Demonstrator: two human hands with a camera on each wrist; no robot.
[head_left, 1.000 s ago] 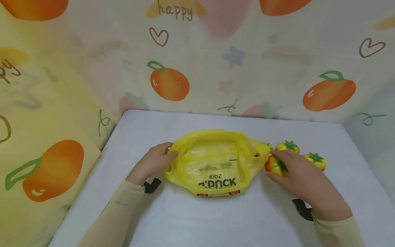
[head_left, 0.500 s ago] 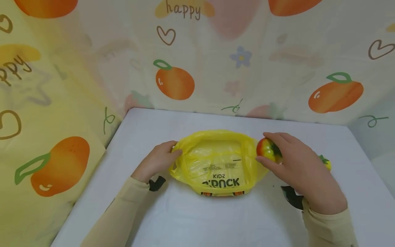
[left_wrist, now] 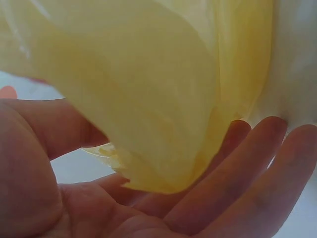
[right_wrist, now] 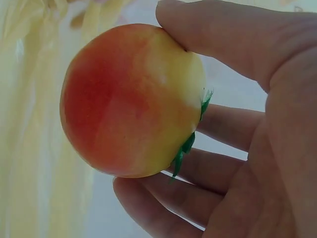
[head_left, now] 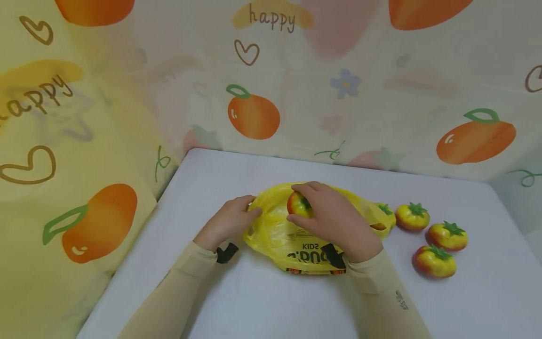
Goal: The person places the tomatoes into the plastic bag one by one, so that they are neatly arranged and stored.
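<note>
Backdrop (head_left: 292, 155): pale cloth behind and at the sides, yellow on the left; printed oranges, hearts, "happy".

Table (head_left: 262, 306): white top, everything else sits on or above it.

Bag (head_left: 271, 247): yellow, thin, see-through film, mid-table, mouth spread and facing up. Black print on it, partly covered by the right hand and wrist. Orange-and-black print along the near edge.

Sleeves: both beige, left one (head_left: 169, 292) plain where it shows, right one (head_left: 387, 299) with a small dark mark on the forearm.

Left hand (head_left: 228, 219): holds the bag's left edge, thumb over the rim, fingers on the outer side. Left wrist view has the film hanging between thumb and fingers, fingers only gently bent.

Right hand (head_left: 338, 216): holds one fruit (head_left: 297, 205), thumb one side, fingers the other, grip about as wide as the fruit. That fruit is over the bag's mouth; can't tell if it touches film. Right wrist view: red-orange face outward, yellow and green leaves toward the palm.

Other fruits: four, right of the bag, yellow-red, leaves up. One (head_left: 386, 215) is partly hidden by the bag's right end, next (head_left: 412, 219) just beside it, then (head_left: 446, 237) and the nearest (head_left: 434, 263) close together.

Straps: black, one at each wrist, left (head_left: 227, 253), right (head_left: 334, 256).
</note>
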